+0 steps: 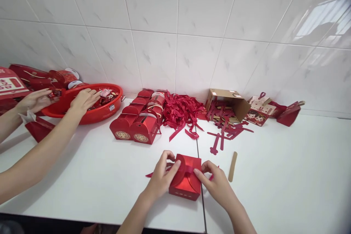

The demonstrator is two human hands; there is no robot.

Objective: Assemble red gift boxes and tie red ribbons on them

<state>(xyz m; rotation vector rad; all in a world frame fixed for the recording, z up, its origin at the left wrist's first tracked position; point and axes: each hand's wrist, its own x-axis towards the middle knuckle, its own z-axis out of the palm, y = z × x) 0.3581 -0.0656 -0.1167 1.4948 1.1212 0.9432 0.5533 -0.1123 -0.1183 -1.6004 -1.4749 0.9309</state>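
A small red box (186,189) sits on the white table in front of me, with a red ribbon (189,169) across its top. At its left side my left hand (163,175) has the thumb on the rounded flap and the fingers curled round the ribbon. My right hand (214,179) pinches the ribbon at the box's right edge, thumb on top. Ribbon ends stick out beyond both hands. A flat tan stick (233,166) lies to the right of my right hand.
Several red boxes (145,128), a ribbon pile (181,111) and an open carton (241,108) with dark red strips line the wall. At left, another person's hands (85,100) reach over a red basket (104,114) of wrapped pieces.
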